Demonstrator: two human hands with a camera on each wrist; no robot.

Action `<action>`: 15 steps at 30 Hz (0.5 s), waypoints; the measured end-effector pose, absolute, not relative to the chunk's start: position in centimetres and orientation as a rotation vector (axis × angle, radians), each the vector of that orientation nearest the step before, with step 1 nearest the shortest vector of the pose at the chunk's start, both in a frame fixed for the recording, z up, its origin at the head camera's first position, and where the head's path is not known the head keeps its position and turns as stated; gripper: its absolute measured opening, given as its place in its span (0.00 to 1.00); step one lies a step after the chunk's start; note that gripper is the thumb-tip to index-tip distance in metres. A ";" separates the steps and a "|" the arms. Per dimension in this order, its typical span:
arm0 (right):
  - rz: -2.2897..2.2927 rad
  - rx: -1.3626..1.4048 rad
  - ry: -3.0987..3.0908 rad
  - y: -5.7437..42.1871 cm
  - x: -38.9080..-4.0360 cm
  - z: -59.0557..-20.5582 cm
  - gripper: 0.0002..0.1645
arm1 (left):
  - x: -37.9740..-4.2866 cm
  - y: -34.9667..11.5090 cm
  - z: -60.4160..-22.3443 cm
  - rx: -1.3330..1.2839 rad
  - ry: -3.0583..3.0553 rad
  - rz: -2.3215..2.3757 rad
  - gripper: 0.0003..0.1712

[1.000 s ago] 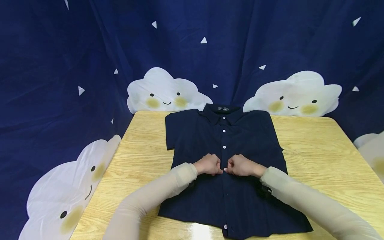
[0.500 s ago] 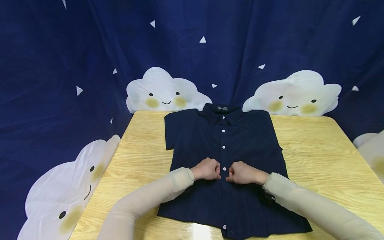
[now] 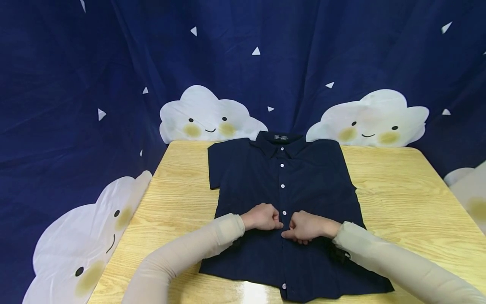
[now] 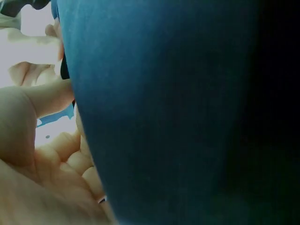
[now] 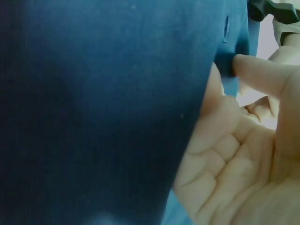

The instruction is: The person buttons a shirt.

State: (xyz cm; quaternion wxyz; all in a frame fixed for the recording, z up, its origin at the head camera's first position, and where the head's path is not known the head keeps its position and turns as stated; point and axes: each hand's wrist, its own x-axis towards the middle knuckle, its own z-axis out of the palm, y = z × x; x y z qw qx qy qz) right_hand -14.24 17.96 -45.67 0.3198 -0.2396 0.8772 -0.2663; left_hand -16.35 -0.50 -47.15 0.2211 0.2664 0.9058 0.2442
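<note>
A navy short-sleeved button shirt (image 3: 248, 181) lies spread front-up, its collar at the far side. White buttons run down its placket; one white button (image 3: 284, 213) shows just above and between the hands. My left hand (image 3: 263, 217) pinches the left side of the placket, thumb and fingers gripping the cloth edge in the left wrist view. My right hand (image 3: 306, 227) pinches the placket's other edge; in the right wrist view a buttonhole (image 5: 227, 29) shows near its thumb. Raised cloth hides some fingertips in both wrist views.
The shirt lies on a light wood table (image 3: 182, 181). A dark blue curtain (image 3: 228, 55) with white smiling clouds stands behind and at the left. Another white button (image 3: 284, 286) sits near the shirt's hem at the front.
Both hands have moved down the placket toward the hem, uncovering the button they were at. The right hand has moved lower than the left, its thumb stretched to the placket.
</note>
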 end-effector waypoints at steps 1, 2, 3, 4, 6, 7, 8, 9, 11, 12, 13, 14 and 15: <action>-0.699 -0.617 2.310 17.9 -14.2 -45.7 0.28 | -16.3 -0.5 -47.1 0.739 2.496 0.685 0.22; -0.696 -0.605 2.316 17.9 -14.2 -45.8 0.29 | -16.3 -0.5 -47.1 0.741 2.486 0.694 0.23; -0.695 -0.594 2.323 17.9 -14.2 -45.8 0.30 | -16.2 -0.5 -47.1 0.743 2.477 0.703 0.25; -0.694 -0.583 2.327 17.8 -14.2 -45.8 0.31 | -16.2 -0.5 -47.1 0.743 2.465 0.713 0.26; -0.687 -0.568 2.329 17.7 -14.2 -45.9 0.30 | -16.1 -0.4 -47.1 0.745 2.455 0.718 0.28; -0.687 -0.562 2.325 17.7 -14.2 -45.8 0.28 | -16.1 -0.4 -47.1 0.749 2.448 0.715 0.28; -0.688 -0.554 2.322 17.6 -14.2 -45.8 0.26 | -16.1 -0.4 -47.1 0.751 2.447 0.717 0.28; -0.687 -0.549 2.320 17.6 -14.2 -45.7 0.24 | -16.0 -0.4 -47.2 0.759 2.449 0.715 0.27; -0.686 -0.541 2.314 17.6 -14.1 -45.6 0.21 | -16.0 -0.4 -47.2 0.776 2.444 0.718 0.24; -0.684 -0.538 2.314 17.6 -14.1 -45.6 0.19 | -16.0 -0.4 -47.1 0.789 2.442 0.717 0.21; -0.684 -0.537 2.314 17.6 -14.1 -45.5 0.18 | -15.9 -0.5 -47.1 0.799 2.433 0.724 0.19; -0.678 -0.542 2.317 17.6 -14.1 -45.5 0.17 | -15.9 -0.5 -47.0 0.815 2.428 0.726 0.16; -0.672 -0.547 2.316 17.6 -14.1 -45.4 0.17 | -15.8 -0.5 -47.0 0.830 2.417 0.732 0.14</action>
